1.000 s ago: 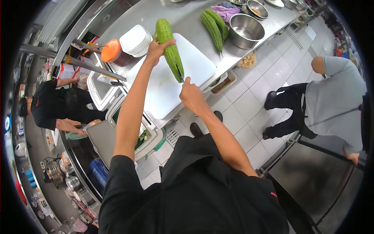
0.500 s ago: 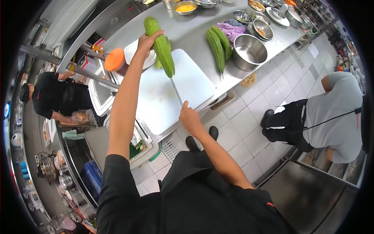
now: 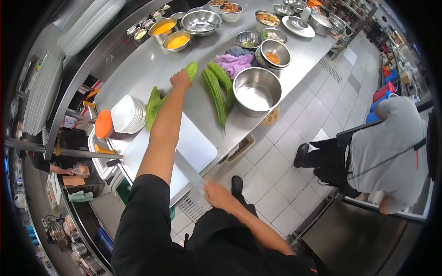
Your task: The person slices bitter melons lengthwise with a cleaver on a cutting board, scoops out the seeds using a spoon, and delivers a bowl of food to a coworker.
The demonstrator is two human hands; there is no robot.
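Observation:
My left hand [image 3: 182, 79], closed, reaches out over the steel counter and grips a green bitter melon [image 3: 192, 70]; part of it is hidden behind my fingers. In my right hand [image 3: 219, 195] is a knife [image 3: 189, 172], its blade slanting over the near edge of the white cutting board [image 3: 195, 142]. More green bitter melon pieces [image 3: 152, 108] lie at the board's far end, partly behind my left forearm. Two whole bitter melons [image 3: 215, 94] rest side by side on the counter, right of the board.
A steel pot [image 3: 257, 92] stands near the counter's edge, with a purple cloth [image 3: 234, 64] behind it. White plates [image 3: 129, 115] are stacked beside an orange lid [image 3: 104, 124]. Bowls of yellow liquid [image 3: 177, 41] sit farther back. A co-worker in grey [image 3: 391, 152] stands at right.
My left hand has moved away from the board toward the whole bitter melons. The knife has come off the bitter melon and is nearer my body. The view has shifted.

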